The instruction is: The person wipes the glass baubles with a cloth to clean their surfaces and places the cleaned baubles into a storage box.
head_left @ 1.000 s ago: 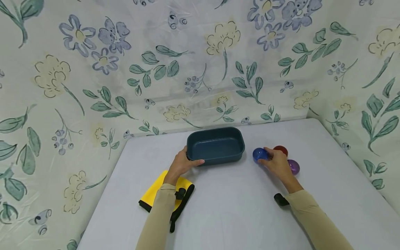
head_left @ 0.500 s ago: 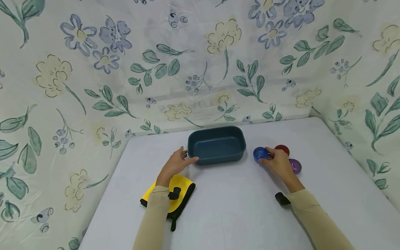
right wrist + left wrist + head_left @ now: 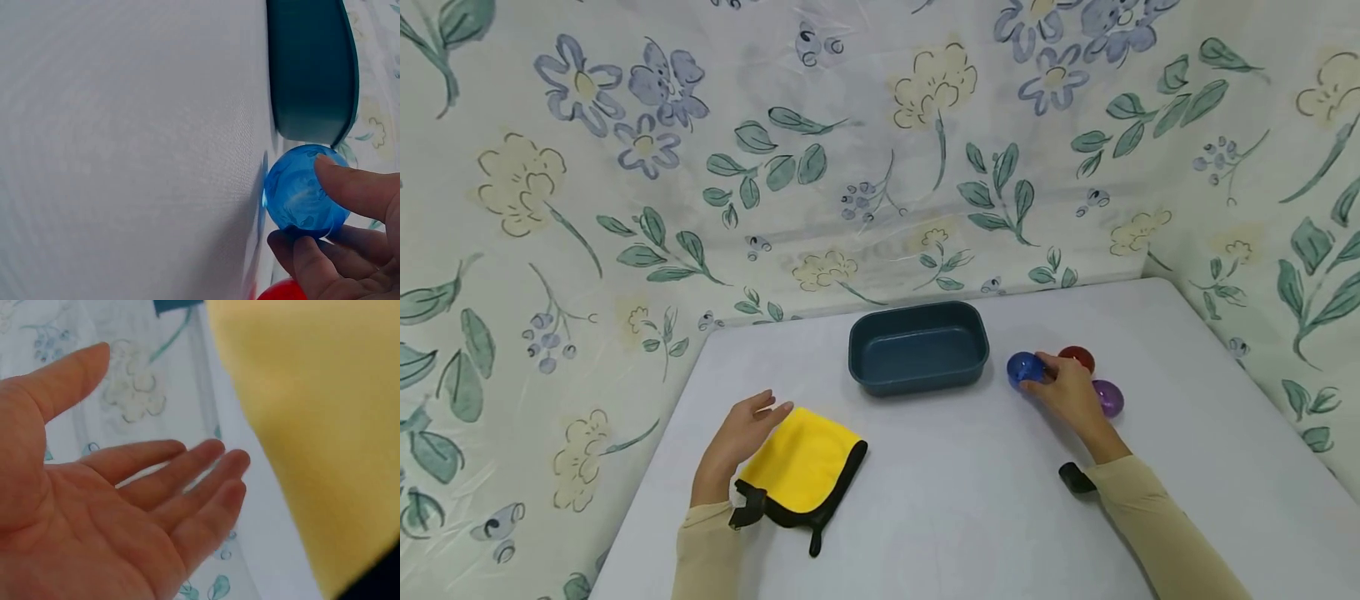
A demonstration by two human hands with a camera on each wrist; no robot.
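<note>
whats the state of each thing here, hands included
tray: upright, nothing inside
blue ball: on the table, pinched by the right hand
red ball: on the table
purple ball: on the table
yellow cloth: lying folded
left hand: open, holding nothing

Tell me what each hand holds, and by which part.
The right hand pinches the blue ball, thumb on one side and fingers on the other. The left hand holds nothing; it is open beside the yellow cloth.

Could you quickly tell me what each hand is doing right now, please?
Left hand: open, holding nothing, beside the yellow cloth.
Right hand: fingers curled round the blue ball on the table.
</note>
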